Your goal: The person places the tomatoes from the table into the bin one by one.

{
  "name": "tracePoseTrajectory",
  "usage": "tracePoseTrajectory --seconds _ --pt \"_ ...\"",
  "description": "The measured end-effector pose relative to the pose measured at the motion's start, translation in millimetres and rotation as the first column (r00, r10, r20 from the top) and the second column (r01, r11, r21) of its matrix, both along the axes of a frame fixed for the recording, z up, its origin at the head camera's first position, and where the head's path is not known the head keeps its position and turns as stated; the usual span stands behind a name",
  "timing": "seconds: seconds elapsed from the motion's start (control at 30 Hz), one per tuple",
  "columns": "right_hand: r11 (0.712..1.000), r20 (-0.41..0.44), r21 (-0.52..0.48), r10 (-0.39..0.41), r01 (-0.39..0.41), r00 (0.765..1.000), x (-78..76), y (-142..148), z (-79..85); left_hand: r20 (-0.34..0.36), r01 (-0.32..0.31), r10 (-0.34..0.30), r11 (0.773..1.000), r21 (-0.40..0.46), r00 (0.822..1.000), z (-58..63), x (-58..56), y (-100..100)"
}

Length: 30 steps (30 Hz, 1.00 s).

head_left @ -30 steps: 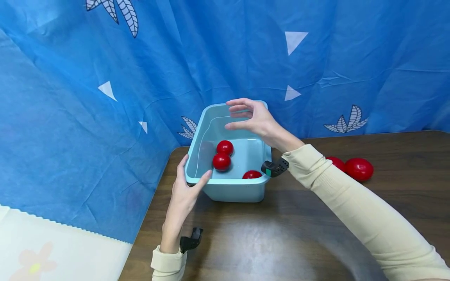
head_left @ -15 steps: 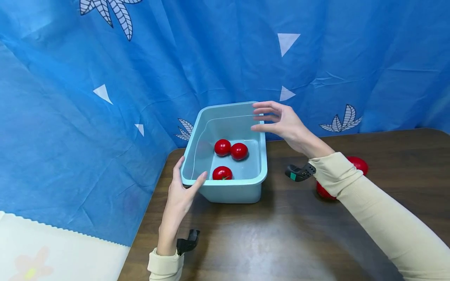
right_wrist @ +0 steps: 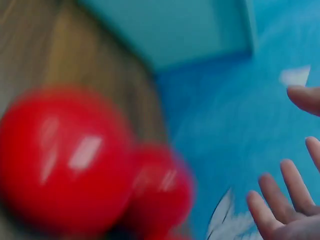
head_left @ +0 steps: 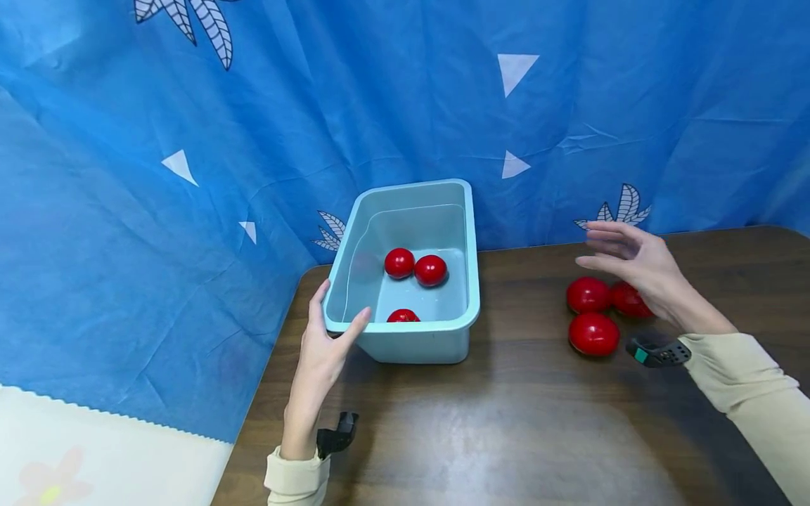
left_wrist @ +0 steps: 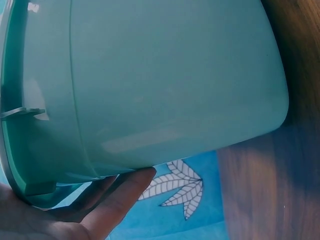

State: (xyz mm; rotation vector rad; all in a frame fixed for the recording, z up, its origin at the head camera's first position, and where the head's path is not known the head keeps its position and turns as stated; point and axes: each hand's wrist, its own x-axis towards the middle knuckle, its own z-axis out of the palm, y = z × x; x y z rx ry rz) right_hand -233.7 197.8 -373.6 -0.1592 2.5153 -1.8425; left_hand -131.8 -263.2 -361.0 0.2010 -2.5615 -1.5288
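Observation:
My left hand (head_left: 325,351) grips the near left corner of a light blue plastic bin (head_left: 414,346), thumb over the rim. In the left wrist view its fingers (left_wrist: 117,202) lie against the outer wall of the bin (left_wrist: 175,80). Inside the bin are two red tomatoes (head_left: 430,270) side by side and a third tomato (head_left: 403,315) partly hidden behind the near rim. My right hand (head_left: 639,263) holds nothing, fingers spread and slightly bent, just above three shiny red tomatoes (head_left: 593,334) on the table. The right wrist view shows a blurred tomato (right_wrist: 67,160) close beside the hand (right_wrist: 290,200).
The dark wooden table (head_left: 506,429) carries the bin near its back left corner. A blue patterned cloth (head_left: 405,91) hangs right behind the bin and along the left side. A white scalloped cloth (head_left: 107,443) shows at the lower left.
My right hand has moved right from over the bin to above the tomatoes on the table, fingers still spread. Tomatoes in the bin have rolled and settled. My left hand stays at the corner.

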Motion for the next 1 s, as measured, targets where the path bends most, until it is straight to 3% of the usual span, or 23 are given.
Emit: tracePoseTrajectory --seconds 0.2,0.43,0.6,1.0 --pt "0.986 0.011 0.114 -0.122 0.12 0.992 12.6 50.7 -39.5 -0.011 0.006 -0.006 1.0 0.001 1.0 3.0 0.8 -1.1" --pt "0.977 0.108 0.193 -0.11 0.088 0.988 20.4 72.7 -65.9 0.002 0.01 -0.01 1.0 0.01 1.0 0.8 0.1 0.1" --pt "0.977 0.122 0.206 -0.082 0.056 0.989 19.7 72.3 -75.6 0.011 0.006 -0.006 1.0 0.014 1.0 -1.4 1.7 0.4" --pt "0.97 0.093 0.23 -0.097 0.074 0.991 20.4 67.8 -81.9 -0.002 0.006 -0.006 1.0 0.013 1.0 -1.9 1.3 0.0"
